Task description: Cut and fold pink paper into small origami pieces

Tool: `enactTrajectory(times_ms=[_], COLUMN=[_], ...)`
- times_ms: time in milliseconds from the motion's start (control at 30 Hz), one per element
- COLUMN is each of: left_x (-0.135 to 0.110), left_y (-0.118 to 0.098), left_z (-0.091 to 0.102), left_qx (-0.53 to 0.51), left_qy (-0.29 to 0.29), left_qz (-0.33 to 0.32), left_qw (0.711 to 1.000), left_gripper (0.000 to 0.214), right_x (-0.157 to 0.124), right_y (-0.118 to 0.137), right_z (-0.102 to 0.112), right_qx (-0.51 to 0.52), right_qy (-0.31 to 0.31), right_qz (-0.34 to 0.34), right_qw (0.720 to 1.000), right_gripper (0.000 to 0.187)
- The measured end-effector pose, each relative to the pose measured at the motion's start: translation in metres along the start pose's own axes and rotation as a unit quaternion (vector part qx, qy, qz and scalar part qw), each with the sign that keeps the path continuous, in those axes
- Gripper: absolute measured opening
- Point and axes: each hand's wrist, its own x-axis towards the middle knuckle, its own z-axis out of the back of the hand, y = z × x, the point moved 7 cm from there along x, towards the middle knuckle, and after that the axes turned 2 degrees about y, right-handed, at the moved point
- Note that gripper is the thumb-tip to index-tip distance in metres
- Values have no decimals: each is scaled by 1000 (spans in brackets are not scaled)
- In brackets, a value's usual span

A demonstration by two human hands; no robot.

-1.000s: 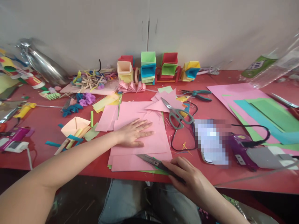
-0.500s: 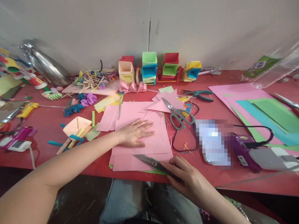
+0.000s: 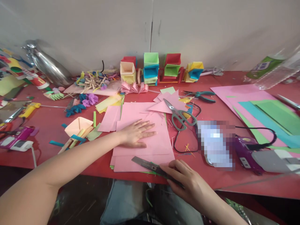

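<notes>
My left hand (image 3: 136, 134) lies flat with fingers spread on a sheet of pink paper (image 3: 159, 140), the upper one of a stack near the table's front edge. In my right hand (image 3: 181, 175) is a dark utility knife (image 3: 148, 164). Its blade points left over the lower part of the stack, just below the upper sheet's front edge; whether it touches the paper I cannot tell. Green paper (image 3: 112, 167) peeks out beneath the pink sheets. Grey-handled scissors (image 3: 180, 117) rest beside the stack's upper right, their blades on a pink paper scrap (image 3: 159, 106).
Pliers (image 3: 200, 96) lie behind the scissors. A phone (image 3: 214, 143) and purple power strip (image 3: 249, 150) are on the right, before coloured sheets (image 3: 278, 115). Folded paper boxes (image 3: 151, 62) line the wall. On the left are paper strips (image 3: 78, 137) and a metal jug (image 3: 47, 64).
The knife blade has turned slightly in my right hand, its tip shifting a little left. My left hand stays flat on the paper. The whole view has moved slightly.
</notes>
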Motion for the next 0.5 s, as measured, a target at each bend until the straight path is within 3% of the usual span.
enactTrajectory(times_ms=[200,500], left_x=[2,0], left_y=[2,1], left_z=[0,0], left_qx=[-12,-16], left_qy=[-4,-17], left_qz=[3,-3], left_qw=[1000,1000], left_gripper=[79,72], right_x=[-7,-25], right_y=[-7,-18], right_z=[6,18], right_qx=[-9,-22], right_qy=[-17,-40], right_qz=[-20,-57], right_qw=[1000,997], right_gripper=[36,37])
